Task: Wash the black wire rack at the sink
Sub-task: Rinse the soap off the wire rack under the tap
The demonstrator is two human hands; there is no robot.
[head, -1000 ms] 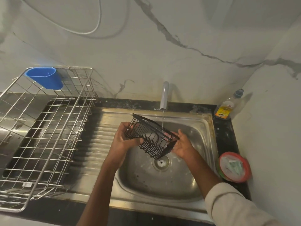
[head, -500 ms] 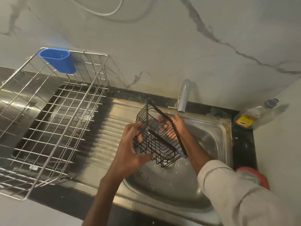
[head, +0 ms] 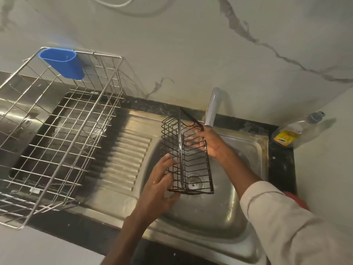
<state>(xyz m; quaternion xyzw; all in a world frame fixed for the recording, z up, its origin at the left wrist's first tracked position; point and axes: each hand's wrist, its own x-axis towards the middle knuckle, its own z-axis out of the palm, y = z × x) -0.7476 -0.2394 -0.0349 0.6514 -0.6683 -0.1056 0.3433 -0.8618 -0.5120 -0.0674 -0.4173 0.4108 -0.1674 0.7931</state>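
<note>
Gripping the black wire rack [head: 188,157] over the sink [head: 210,217], fingers of both hands curled.

- The left hand [head: 159,185] is bare, with no ring or band visible on its fingers.
- The left forearm [head: 126,234] is bare all the way to the near edge of the view; no sleeve shows on it.
- The right hand [head: 209,141] is also bare, and its wrist is uncovered.
- The right arm wears a long sleeve [head: 286,224] of pale beige cloth.
- The sleeve's cuff ends partway along the forearm, and a stitched seam runs just behind its edge.
- The cloth looks loose, with soft folds and creases.
</note>
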